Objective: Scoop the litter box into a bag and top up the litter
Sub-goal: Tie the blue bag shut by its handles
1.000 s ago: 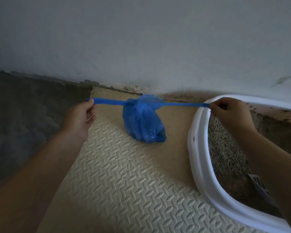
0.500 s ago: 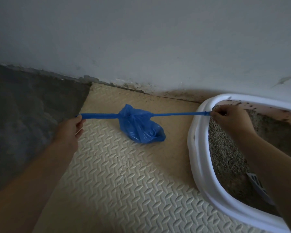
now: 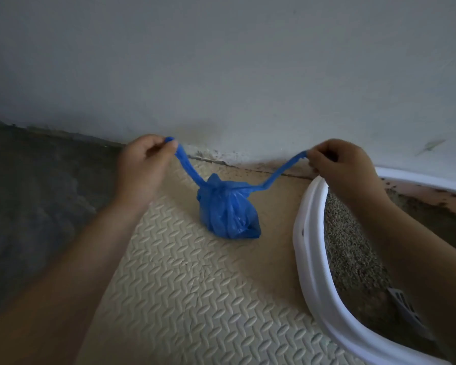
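On the cream foam mat [image 3: 195,299], center-far and close to the wall [image 3: 221,61], I see the blue bag [image 3: 228,214] sitting bunched and tied at its top, btm resting on the mat. Two twisted handle strips run up and out from the knot. The left strip [image 3: 188,167] rises to my left hand [image 3: 142,164], whose grip is closed on the strip's end, pinched btwn thumb and curled fingers. The right strip [image 3: 279,175] rises to my right hand [image 3: 345,167], whose grip is likewise pinched shut on its end. Both strips sag a bit, not pulled straight. Both hands are held above the mat, bag btwn them and lower.

Right of the bag, apart from it, is the white litter box [image 3: 304,248], w/ grey litter [image 3: 350,248] inside. My right hand hovers over its far-left rim. A grey slotted scoop [image 3: 406,309] lies in the litter at near right, partly hidden by my forearm. Dark floor [image 3: 24,193] lies left of the mat. Specks of litter dot the wall base.
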Tool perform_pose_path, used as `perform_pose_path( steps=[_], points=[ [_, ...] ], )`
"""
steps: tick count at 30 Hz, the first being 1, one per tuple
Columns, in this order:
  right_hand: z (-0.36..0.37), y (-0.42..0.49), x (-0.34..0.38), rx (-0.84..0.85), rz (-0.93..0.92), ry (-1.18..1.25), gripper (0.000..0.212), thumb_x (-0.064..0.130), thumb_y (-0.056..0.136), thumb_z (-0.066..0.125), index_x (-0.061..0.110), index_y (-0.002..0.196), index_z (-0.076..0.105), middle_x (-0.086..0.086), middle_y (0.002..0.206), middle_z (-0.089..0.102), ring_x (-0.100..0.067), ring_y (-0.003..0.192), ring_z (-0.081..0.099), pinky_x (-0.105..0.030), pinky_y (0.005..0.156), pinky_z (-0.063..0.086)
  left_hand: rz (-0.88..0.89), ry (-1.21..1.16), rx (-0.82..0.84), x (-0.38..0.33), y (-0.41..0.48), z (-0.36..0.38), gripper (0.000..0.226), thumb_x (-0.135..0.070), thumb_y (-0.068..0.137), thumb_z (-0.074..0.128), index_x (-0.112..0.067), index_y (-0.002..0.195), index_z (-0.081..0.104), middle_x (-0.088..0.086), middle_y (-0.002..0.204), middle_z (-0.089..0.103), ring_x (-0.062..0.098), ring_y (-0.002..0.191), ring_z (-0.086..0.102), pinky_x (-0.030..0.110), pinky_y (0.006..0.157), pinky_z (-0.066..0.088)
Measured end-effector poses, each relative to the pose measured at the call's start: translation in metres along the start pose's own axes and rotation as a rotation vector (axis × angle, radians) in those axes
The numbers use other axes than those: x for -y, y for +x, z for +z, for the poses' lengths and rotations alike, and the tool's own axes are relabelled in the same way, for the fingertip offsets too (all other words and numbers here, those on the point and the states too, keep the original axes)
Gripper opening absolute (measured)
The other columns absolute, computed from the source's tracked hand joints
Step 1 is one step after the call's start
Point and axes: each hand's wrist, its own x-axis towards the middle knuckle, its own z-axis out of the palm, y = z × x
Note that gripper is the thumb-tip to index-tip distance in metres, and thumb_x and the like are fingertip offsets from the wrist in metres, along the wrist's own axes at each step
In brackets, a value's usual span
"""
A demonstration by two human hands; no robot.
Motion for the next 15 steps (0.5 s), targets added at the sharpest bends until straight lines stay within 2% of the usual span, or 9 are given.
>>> perform_pose_path(
  steps=[2,4,7,12,15],
  points=[
    [0.0,0.002,0.03,-0.004,-0.082,0.102,0.012,0.024,0.09,0.059,0.018,0.083,0.066,-0.007,0.079,0.069,-0.024,0.078,0.066,-0.04,0.073,0.054,0.109,0.043,0.079,-0.022,-0.002,0.015,0.012,-0.016,0.088,0.063,-0.016,0.077,0.065,-0.012,0.058,0.057,-0.006,0.055,0.048,0.011,0.059,0.038],
    [-0.003,0.001,0.057,0.005,-0.166,0.167,0.012,0.02,0.09,0.059,0.019,0.082,0.067,-0.001,0.077,0.069,-0.021,0.077,0.066,-0.039,0.076,0.054,0.138,0.031,0.168,-0.033,-0.005,0.026,0.013,-0.019,0.086,0.065,-0.024,0.074,0.066,-0.011,0.064,0.064,-0.003,0.06,0.056,0.017,0.066,0.047],
    [-0.005,-0.004,0.085,0.058,-0.255,0.226,0.014,0.016,0.09,0.058,0.022,0.08,0.067,0.007,0.075,0.068,-0.016,0.076,0.066,-0.034,0.075,0.054,0.109,-0.024,0.262,-0.043,-0.011,0.038,0.015,-0.019,0.085,0.068,-0.03,0.075,0.068,-0.007,0.071,0.07,0.009,0.067,0.066,0.032,0.073,0.056],
    [-0.004,-0.011,0.102,0.106,-0.337,0.197,0.016,0.015,0.091,0.057,0.023,0.08,0.067,0.011,0.075,0.068,-0.007,0.075,0.064,-0.029,0.077,0.053,0.058,-0.158,0.327,-0.055,-0.02,0.049,0.011,-0.015,0.085,0.068,-0.026,0.083,0.071,0.0,0.076,0.073,0.015,0.075,0.07,0.031,0.076,0.056],
    [-0.003,-0.012,0.104,0.103,-0.337,0.187,0.014,0.014,0.09,0.058,0.017,0.083,0.069,0.009,0.076,0.068,-0.01,0.076,0.064,-0.03,0.077,0.053,0.039,-0.189,0.356,-0.058,-0.024,0.052,0.017,-0.014,0.084,0.069,-0.031,0.083,0.071,-0.002,0.078,0.074,0.015,0.077,0.071,0.031,0.077,0.056]
  ],
)
